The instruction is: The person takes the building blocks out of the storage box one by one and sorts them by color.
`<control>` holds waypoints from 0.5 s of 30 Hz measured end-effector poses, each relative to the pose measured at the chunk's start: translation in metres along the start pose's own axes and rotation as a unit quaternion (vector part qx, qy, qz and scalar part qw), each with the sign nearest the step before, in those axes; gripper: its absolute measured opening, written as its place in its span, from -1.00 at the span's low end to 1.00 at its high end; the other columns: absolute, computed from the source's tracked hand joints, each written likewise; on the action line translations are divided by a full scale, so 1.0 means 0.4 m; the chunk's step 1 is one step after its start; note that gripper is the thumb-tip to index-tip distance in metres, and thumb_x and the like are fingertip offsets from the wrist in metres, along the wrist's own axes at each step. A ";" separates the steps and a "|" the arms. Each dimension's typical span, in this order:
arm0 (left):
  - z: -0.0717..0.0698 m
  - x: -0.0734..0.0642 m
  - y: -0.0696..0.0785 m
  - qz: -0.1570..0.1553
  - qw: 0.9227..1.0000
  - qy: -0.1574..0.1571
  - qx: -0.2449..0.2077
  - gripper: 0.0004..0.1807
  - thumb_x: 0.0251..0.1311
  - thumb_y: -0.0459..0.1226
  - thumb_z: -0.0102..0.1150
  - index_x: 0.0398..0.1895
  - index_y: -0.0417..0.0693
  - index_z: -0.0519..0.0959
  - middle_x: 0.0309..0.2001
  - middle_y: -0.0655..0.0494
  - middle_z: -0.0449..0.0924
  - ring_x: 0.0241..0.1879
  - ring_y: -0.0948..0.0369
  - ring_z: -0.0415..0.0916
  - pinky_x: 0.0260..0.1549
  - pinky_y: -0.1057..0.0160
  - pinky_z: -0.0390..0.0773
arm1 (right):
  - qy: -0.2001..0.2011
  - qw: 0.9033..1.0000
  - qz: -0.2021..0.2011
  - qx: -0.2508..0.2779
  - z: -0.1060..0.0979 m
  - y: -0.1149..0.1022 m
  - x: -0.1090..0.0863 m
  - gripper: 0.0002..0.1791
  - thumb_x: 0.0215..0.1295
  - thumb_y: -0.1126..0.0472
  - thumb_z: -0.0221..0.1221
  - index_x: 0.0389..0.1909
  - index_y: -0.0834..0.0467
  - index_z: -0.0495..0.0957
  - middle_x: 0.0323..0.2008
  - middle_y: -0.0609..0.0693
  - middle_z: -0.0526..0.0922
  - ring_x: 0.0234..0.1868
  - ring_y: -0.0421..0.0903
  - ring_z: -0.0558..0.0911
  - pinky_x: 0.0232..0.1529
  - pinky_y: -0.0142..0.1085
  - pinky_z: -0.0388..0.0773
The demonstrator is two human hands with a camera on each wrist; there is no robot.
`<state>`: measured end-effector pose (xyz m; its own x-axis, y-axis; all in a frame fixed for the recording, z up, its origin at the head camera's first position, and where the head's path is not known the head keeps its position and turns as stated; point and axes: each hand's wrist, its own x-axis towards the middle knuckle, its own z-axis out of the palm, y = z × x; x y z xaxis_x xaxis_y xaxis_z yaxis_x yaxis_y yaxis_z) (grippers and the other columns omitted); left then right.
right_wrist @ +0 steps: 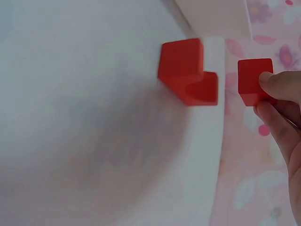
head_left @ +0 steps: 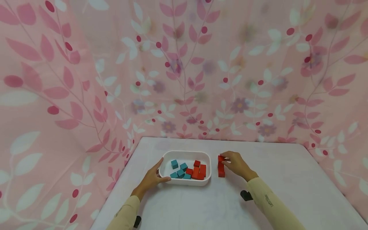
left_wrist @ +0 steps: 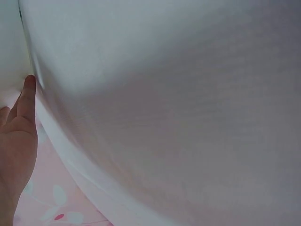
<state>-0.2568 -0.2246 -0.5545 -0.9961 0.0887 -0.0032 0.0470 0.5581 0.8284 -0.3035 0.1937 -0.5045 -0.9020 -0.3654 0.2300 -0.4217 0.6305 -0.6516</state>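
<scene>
A white plastic tray (head_left: 184,182) lies on the table with several teal blocks (head_left: 174,164) and red blocks (head_left: 196,172) inside. My left hand (head_left: 150,175) grips the tray's left end, thumb along the front wall and fingers at the left side. To the right of the tray, my right hand (head_left: 237,163) pinches a small red block (right_wrist: 254,77) between thumb and fingertips. Beside that hand, more red block pieces (right_wrist: 181,61) sit on the table, one part higher than the other. In the left wrist view only part of the left hand (left_wrist: 21,136) shows.
White cloth covers the table (head_left: 273,159). A pink curtain (head_left: 187,80) with leaf patterns hangs behind it and along both sides. Dark straps (head_left: 246,195) jut from under both sleeves.
</scene>
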 end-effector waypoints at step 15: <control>-0.001 -0.002 -0.006 0.014 1.000 -0.012 -0.011 0.16 -0.09 0.01 0.53 0.56 0.26 0.00 0.50 0.02 0.08 0.32 -0.11 0.31 0.16 -0.04 0.44 | 0.028 0.999 -0.014 -0.031 0.006 0.083 -0.059 -0.64 0.12 0.47 0.34 -0.01 0.36 0.63 -0.10 0.15 0.66 -0.08 0.07 0.68 -0.09 -0.12 0.64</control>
<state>-0.2563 -0.2263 -0.5564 -0.9923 0.1236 0.0073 0.0731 0.5376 0.8400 -0.2961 0.2216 -0.5333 -0.8926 -0.3457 0.2894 -0.4506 0.6626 -0.5983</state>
